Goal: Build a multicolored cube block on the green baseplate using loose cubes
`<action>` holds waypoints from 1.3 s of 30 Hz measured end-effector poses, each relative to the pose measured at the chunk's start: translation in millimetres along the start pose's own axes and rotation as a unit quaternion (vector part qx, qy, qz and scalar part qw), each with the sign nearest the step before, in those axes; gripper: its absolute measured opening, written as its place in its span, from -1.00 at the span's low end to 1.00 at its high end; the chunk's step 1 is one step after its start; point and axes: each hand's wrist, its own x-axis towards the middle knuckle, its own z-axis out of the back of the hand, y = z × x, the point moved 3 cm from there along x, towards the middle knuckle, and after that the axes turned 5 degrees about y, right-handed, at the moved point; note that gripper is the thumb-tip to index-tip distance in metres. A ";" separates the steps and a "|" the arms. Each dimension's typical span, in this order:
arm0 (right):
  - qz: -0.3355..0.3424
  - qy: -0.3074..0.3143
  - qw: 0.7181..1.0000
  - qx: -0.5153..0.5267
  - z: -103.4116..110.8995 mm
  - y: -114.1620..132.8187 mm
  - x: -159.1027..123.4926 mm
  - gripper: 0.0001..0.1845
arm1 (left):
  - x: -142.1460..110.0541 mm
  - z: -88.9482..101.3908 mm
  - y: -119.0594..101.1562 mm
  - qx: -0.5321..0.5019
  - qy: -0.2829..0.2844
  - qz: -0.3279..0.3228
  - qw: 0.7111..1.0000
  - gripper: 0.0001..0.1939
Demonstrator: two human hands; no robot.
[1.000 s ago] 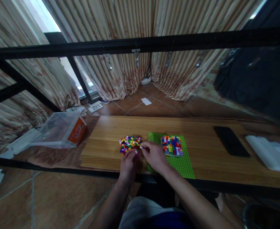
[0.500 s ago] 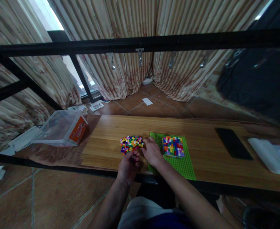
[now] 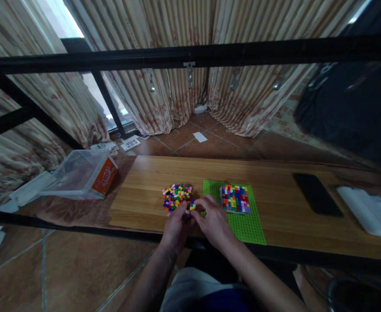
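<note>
My left hand (image 3: pixel 176 225) is closed around a few small toy bricks (image 3: pixel 187 212), partly hidden by its fingers. Close beside it, my right hand (image 3: pixel 213 220) pinches with thumb and forefinger at a white and yellow toy brick piece (image 3: pixel 192 206); the exact grip is too small to make out. Just beyond the left hand lies a loose pile of multicoloured bricks (image 3: pixel 176 193). To the right, a block built of colourful bricks (image 3: pixel 235 198) sits on a green studded baseplate (image 3: pixel 247 229).
The wooden tabletop (image 3: pixel 275 190) bears a black phone-like slab (image 3: pixel 317 194) and a white package (image 3: pixel 367 210) on the right. A clear plastic bin (image 3: pixel 76 175) with an orange label stands at the left. A black metal bar (image 3: pixel 258 53) crosses in front of the curtains (image 3: pixel 170 99).
My right hand went to the pile's right edge, then came back toward my left hand. A white and yellow piece now shows between the hands. The built block stayed put.
</note>
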 end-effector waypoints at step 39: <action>-0.089 -0.137 0.965 0.206 58.9 -49.4 -84.1 -0.83 | -44.9 10.6 84.9 0.322 0.147 0.109 0.929 -0.60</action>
